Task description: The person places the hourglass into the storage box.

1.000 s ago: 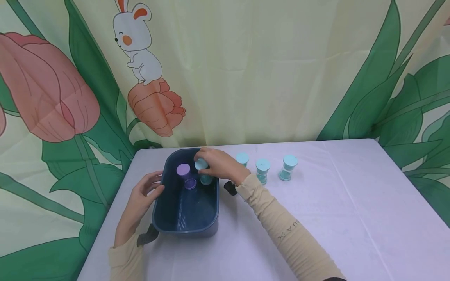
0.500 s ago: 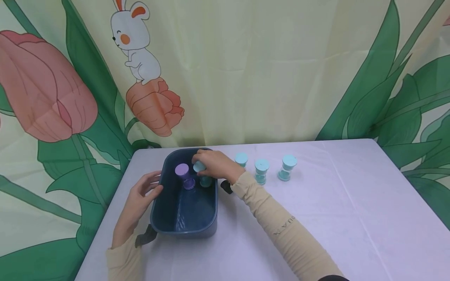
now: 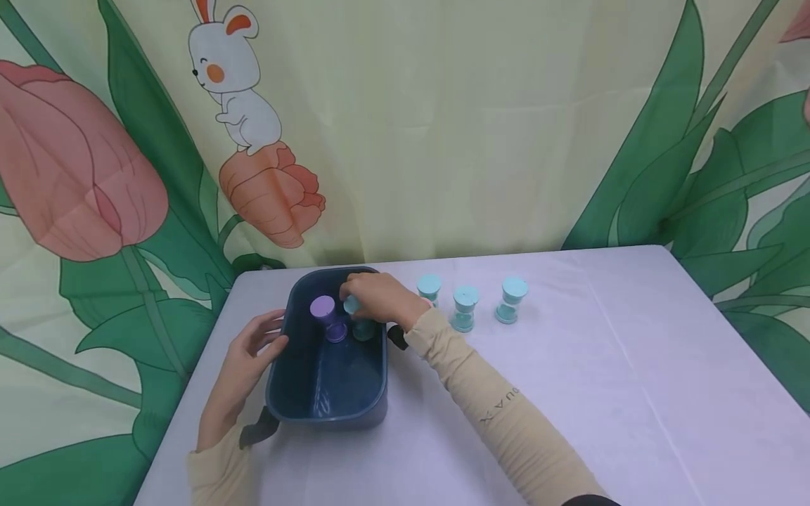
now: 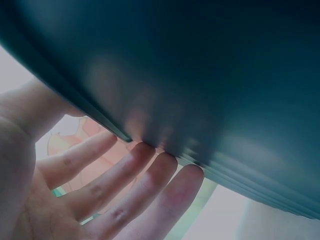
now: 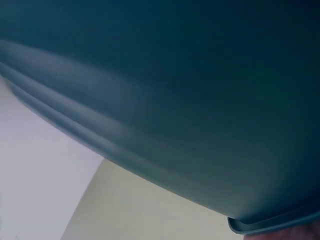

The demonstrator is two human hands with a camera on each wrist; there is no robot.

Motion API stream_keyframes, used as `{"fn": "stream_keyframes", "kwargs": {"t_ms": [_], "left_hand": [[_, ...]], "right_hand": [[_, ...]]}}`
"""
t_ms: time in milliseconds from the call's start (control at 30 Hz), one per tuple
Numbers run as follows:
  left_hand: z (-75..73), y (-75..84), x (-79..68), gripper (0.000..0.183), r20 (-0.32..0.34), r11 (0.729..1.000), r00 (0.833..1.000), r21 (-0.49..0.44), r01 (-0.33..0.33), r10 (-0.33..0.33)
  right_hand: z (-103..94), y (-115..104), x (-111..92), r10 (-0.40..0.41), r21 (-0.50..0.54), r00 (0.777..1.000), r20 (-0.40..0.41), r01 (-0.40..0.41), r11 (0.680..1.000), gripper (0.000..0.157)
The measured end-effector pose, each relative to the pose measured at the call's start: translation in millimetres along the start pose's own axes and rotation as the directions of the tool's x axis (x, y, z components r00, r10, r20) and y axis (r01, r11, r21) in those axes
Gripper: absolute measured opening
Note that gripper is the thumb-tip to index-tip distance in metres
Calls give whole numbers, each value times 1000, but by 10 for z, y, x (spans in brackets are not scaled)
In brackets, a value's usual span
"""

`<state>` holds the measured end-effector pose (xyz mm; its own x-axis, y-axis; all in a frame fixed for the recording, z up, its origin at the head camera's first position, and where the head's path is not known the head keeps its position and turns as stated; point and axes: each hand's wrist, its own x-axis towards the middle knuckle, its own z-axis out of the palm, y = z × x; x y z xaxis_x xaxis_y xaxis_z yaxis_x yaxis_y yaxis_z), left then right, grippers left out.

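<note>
A dark blue plastic bin (image 3: 325, 419) stands at the left part of the table. My left hand (image 3: 243, 369) lies along its left side; in the left wrist view its extended fingers (image 4: 182, 187) touch the outer wall. Reaching over the far right rim, my right hand (image 3: 382, 296) pinches a light-blue hourglass (image 3: 363, 330) inside the bin, its top partly hidden by the fingers. A purple hourglass (image 3: 325, 307) stands in the bin just left of it. Mostly the bin's outer wall (image 5: 165, 110) fills the right wrist view, with the held hourglass hidden.
Right of the bin, a light-blue hourglass (image 3: 429, 286) stands partly behind the right forearm. Another light-blue hourglass (image 3: 465, 308) and a third light-blue hourglass (image 3: 511, 299) stand beside it on the white-covered table (image 3: 601, 393). A printed curtain (image 3: 474, 140) hangs behind the far edge.
The head view has shifted slightly, moving the whole scene left. My right hand stays in the bin with the light-blue hourglass, covering more of its top. The left hand keeps its place at the wall.
</note>
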<state>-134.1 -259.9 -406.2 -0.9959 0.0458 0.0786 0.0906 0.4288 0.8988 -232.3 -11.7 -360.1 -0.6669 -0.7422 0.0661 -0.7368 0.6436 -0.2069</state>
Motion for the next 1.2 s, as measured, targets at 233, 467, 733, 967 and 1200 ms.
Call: {"fn": "stream_keyframes", "kwargs": {"t_ms": [233,467,733,967,1200], "left_hand": [[-9,-21,2,51,-4,1000,1000,1,-9,9],[-8,-37,1,51,-2,1000,1000,-3,-11,11],[-19,-23,-14,52,-6,1000,1000,2,-8,8],[-26,-9,-11,51,-6,1000,1000,4,-14,14],[-11,-12,17,50,-4,1000,1000,-1,-21,21]], "right_hand": [[-10,-21,1,6,6,1000,5,-6,1000,38],[-39,-8,-18,-60,46,998,2,60,997,35],[-112,8,-91,-110,90,993,-38,113,990,35],[-179,20,-184,-111,101,991,-69,118,988,36],[-238,59,-363,-124,103,985,-121,136,985,35]]}}
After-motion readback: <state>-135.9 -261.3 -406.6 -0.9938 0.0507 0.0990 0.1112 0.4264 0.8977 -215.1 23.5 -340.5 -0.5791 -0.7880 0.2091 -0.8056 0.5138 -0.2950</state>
